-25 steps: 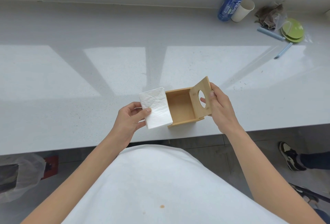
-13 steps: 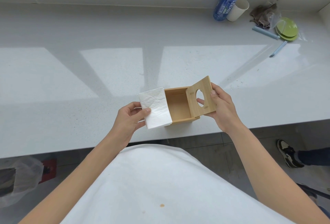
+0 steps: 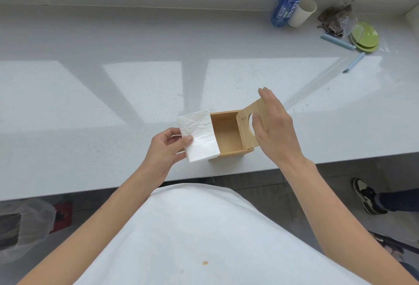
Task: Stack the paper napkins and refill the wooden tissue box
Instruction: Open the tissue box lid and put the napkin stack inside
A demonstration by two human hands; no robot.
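Two bare hands work at the near edge of a pale countertop (image 3: 90, 107) in the middle of the frame. Left of centre, the left hand (image 3: 164, 150) pinches a stack of white paper napkins (image 3: 198, 135) between thumb and curled fingers, the stack overlapping the left rim of the wooden tissue box (image 3: 226, 135). That box stands open, its inside bare. Right of it, its lid (image 3: 254, 116), with an oval hole, stands tilted up at the box's right side. Over the lid the right hand (image 3: 275, 130) is spread open, fingers extended, thumb at the hole; whether it touches the wood I cannot tell. At upper right stand a blue bottle (image 3: 289, 1), a white cup (image 3: 302, 12) and green plates (image 3: 365, 36).
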